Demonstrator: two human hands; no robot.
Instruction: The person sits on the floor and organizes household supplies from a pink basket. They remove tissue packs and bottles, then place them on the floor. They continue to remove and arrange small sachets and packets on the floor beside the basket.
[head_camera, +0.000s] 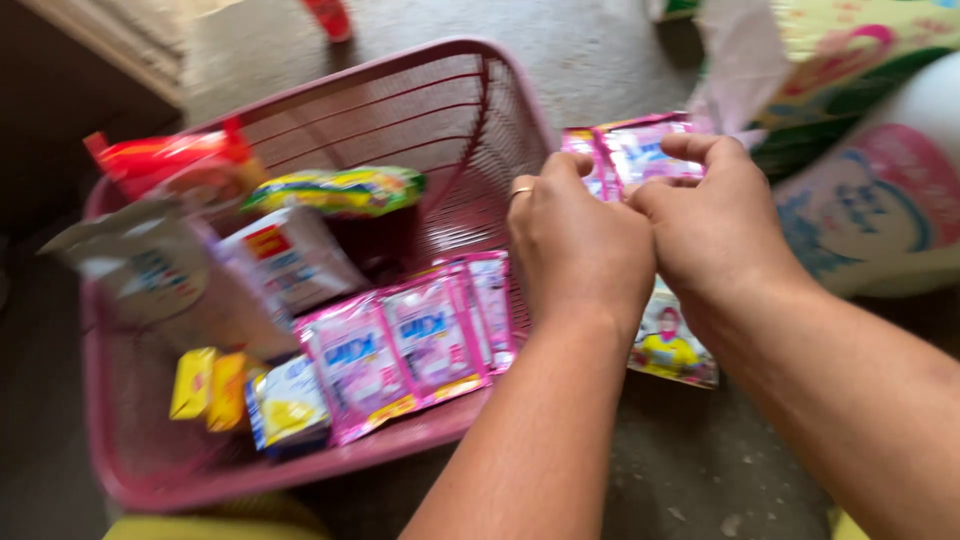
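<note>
My left hand (575, 240), with a ring on one finger, and my right hand (715, 220) are side by side, both pinching a strip of pink sachets (635, 150) held just right of a pink plastic basket (450, 110). The strip hangs down behind my hands; its lower end (670, 350) shows below my wrists. More pink sachets (405, 345) lie inside the basket against its near rim.
The basket also holds a red packet (170, 160), a green-yellow packet (335, 190), white packets (285, 255), and small yellow packets (210, 385). A large printed sack (870, 190) stands at the right. Grey concrete floor (700, 470) lies underneath.
</note>
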